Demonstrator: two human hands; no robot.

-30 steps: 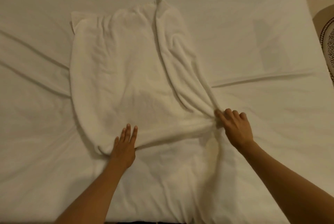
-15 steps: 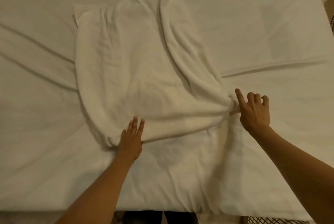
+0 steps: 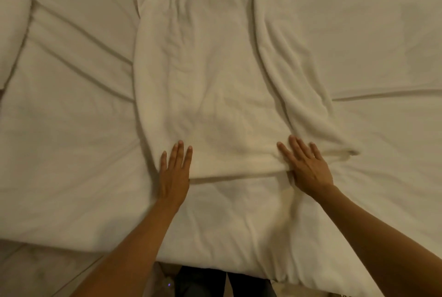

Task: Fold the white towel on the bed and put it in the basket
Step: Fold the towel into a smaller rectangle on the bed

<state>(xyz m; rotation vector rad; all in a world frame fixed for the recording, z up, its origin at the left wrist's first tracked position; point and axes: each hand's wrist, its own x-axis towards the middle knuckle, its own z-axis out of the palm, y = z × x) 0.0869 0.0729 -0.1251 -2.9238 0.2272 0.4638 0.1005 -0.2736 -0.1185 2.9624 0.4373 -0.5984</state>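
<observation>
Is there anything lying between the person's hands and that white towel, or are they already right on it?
Nothing visible stands between them. Both the left hand and the right hand already lie flat with straight fingers on the near edge of the white towel, which is spread on the bed. The basket is not in view.

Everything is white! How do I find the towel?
Look at the bed, in the middle, right above the two hands. The towel is the long fluffy cloth there, with the left hand and right hand flat on its near edge. It is thicker and fuzzier than the smooth sheet.
</observation>
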